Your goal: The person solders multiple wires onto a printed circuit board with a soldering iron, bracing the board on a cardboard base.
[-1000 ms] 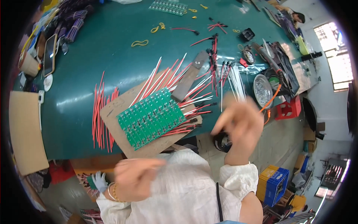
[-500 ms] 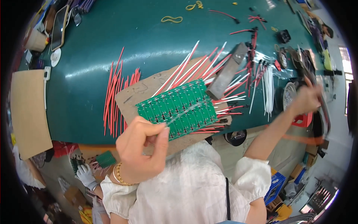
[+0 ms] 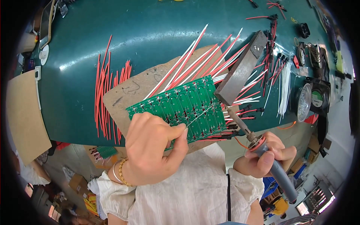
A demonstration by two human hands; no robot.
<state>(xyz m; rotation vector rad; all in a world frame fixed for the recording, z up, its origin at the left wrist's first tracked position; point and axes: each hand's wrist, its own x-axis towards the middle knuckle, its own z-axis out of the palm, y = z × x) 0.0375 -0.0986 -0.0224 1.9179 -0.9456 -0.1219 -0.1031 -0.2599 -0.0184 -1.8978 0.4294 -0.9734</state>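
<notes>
A green circuit board panel (image 3: 176, 101) lies tilted on a piece of brown cardboard (image 3: 116, 99). My left hand (image 3: 153, 144) is closed in a pinch on a thin solder wire (image 3: 198, 115), which stretches over the board toward its right edge. In my right hand (image 3: 272, 153) is a soldering iron (image 3: 279, 174) with a grey handle. Its tip reaches the right edge of the board, close to the wire's far end; whether they touch I cannot tell. A dark metal bar (image 3: 242, 69) rests across red and white wires (image 3: 198, 62) at the board's upper right.
Loose red wires (image 3: 101, 93) lie left of the cardboard. Bundled white wires (image 3: 285, 90) with black connectors sit to the right. Beyond them are a clear round dish (image 3: 303, 101), a black fan (image 3: 318, 95) and a coiled iron stand (image 3: 314, 54). A cardboard sheet (image 3: 26, 112) covers the left edge.
My right hand has come from the far right to the board's right side, now with the soldering iron in it. My left hand has moved slightly right with the wire.
</notes>
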